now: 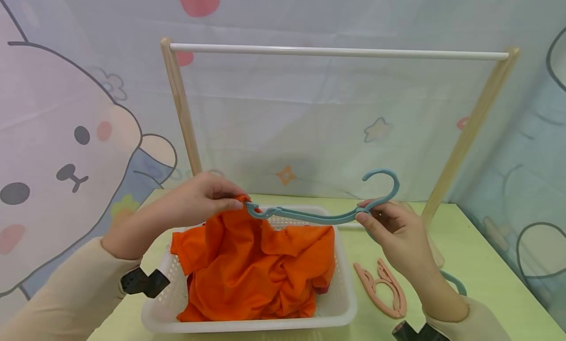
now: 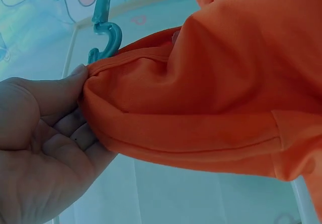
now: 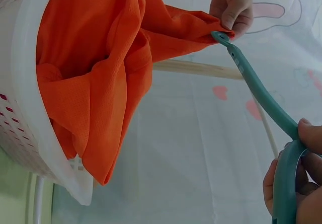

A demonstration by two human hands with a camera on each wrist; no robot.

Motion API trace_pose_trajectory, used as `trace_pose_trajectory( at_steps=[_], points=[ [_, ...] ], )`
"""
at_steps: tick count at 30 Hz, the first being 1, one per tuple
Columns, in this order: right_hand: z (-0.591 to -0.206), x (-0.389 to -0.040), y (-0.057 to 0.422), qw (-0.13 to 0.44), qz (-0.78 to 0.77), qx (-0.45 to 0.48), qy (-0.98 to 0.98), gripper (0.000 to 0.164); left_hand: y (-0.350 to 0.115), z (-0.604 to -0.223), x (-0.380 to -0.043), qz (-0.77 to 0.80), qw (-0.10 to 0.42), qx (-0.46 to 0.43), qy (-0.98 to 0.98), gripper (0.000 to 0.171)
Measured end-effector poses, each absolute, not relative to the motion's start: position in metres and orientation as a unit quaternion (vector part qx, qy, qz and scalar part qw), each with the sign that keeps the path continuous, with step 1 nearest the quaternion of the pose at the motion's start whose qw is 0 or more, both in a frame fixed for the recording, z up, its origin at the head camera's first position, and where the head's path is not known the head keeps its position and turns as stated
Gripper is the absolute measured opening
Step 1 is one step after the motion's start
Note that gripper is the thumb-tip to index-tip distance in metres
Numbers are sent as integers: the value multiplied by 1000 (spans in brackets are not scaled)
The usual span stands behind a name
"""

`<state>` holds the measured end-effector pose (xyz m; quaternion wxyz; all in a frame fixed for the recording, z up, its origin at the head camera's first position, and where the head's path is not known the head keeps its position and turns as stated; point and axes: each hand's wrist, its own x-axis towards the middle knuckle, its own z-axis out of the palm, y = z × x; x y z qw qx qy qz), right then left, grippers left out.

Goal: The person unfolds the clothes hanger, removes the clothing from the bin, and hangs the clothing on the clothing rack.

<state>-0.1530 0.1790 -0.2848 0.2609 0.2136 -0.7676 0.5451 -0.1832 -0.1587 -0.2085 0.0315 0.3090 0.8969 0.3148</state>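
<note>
My left hand (image 1: 205,198) pinches the edge of an orange shirt (image 1: 247,267) and lifts that part above a white basket (image 1: 247,326). The rest of the cloth lies bunched inside the basket. With thumb and fingers my right hand (image 1: 398,233) grips a blue-green folding hanger (image 1: 309,216) at its middle, just below the hook. One arm of the hanger reaches left, and its notched tip meets the shirt edge right at my left fingertips. In the left wrist view the hanger tip (image 2: 106,43) sits at the raised cloth edge (image 2: 136,58).
A pink folded hanger (image 1: 386,294) lies on the pale green table (image 1: 477,262) right of the basket. Part of another blue-green hanger (image 1: 455,282) shows behind my right wrist. A rack with a white rail (image 1: 336,51) and wooden posts stands behind, before a printed cloth backdrop.
</note>
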Motion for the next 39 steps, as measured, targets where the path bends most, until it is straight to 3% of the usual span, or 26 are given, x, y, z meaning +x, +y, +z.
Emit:
trace_pose_trajectory(
  at_steps=[22, 39],
  points=[
    [-288, -153, 164, 223, 599, 272, -720, 13, -114, -222, -183, 309, 41, 357, 881, 18],
    [-287, -157, 144, 253, 565, 307, -723, 17, -86, -223, -177, 319, 45, 356, 877, 19]
  ],
)
